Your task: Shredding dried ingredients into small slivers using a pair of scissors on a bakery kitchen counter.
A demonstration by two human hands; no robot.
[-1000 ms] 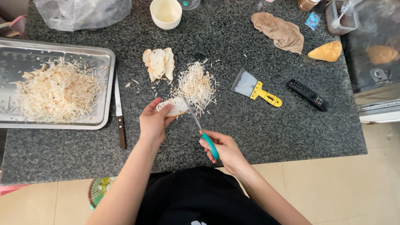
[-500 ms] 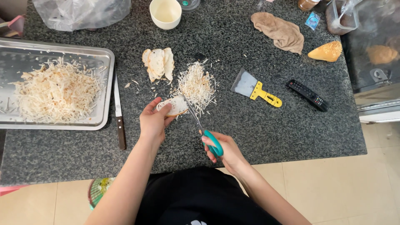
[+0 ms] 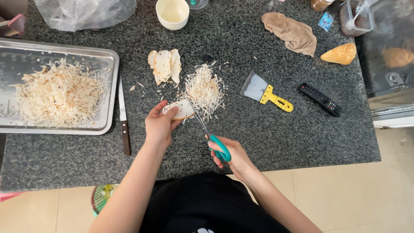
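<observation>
Fingers of the left hand [image 3: 158, 125] pinch one pale slice [image 3: 180, 109] on the dark counter [image 3: 267, 138]; the right hand [image 3: 227, 154] is curled through the teal handles of one pair of scissors [image 3: 209, 133], blades at the slice. One shred pile [image 3: 204, 89] lies just beyond, three more slices [image 3: 164, 65] near it. One tray [image 3: 110, 92] of shreds, one knife [image 3: 123, 116], one scraper [image 3: 265, 90], one remote [image 3: 320, 99], one cup [image 3: 172, 13].

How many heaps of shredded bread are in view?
2: the big heap lies in the metal tray; the small heap is on the counter, by the slice in the left hand.
</observation>
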